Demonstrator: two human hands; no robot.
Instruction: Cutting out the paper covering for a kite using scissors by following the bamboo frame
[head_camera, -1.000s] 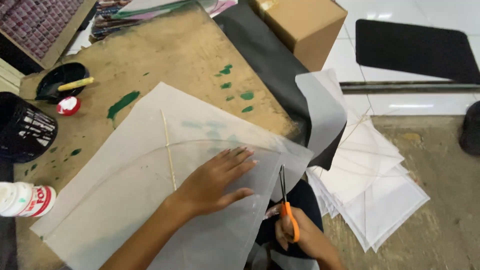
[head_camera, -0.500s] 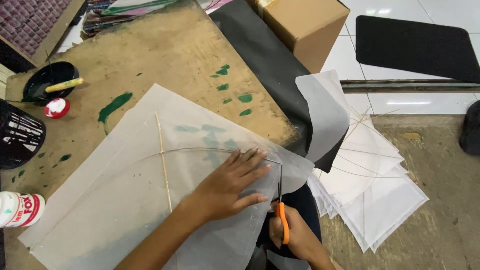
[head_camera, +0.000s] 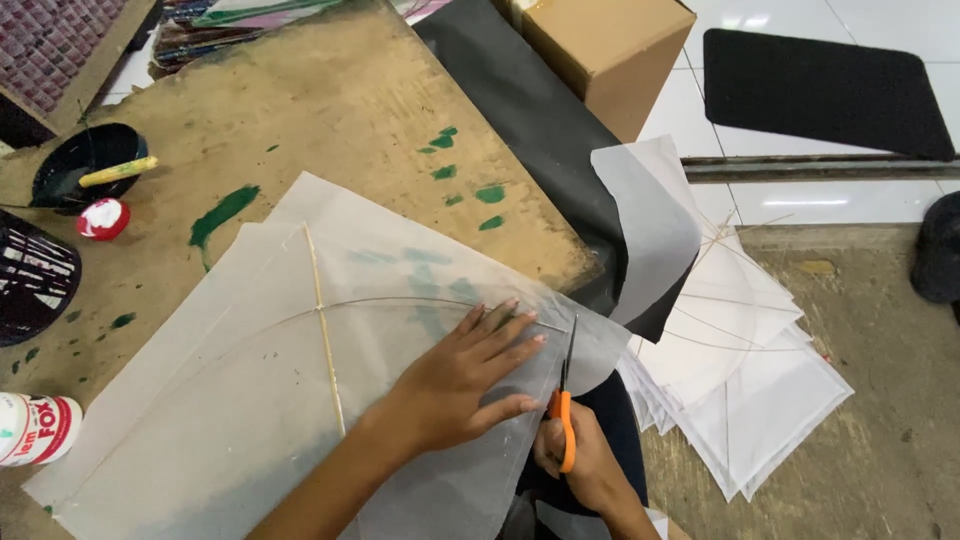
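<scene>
Our left hand (head_camera: 455, 385) flat, fingers spread, pressing translucent kite paper (head_camera: 250, 400) on near side of wooden table (head_camera: 330, 110). Our right hand (head_camera: 580, 462) closed around orange-handled scissors (head_camera: 565, 400), blades at paper's right edge. Far left: black bowl (head_camera: 80, 160) holds yellow-handled brush (head_camera: 118, 172). Finished kites (head_camera: 740, 390) stacked on floor, right.
</scene>
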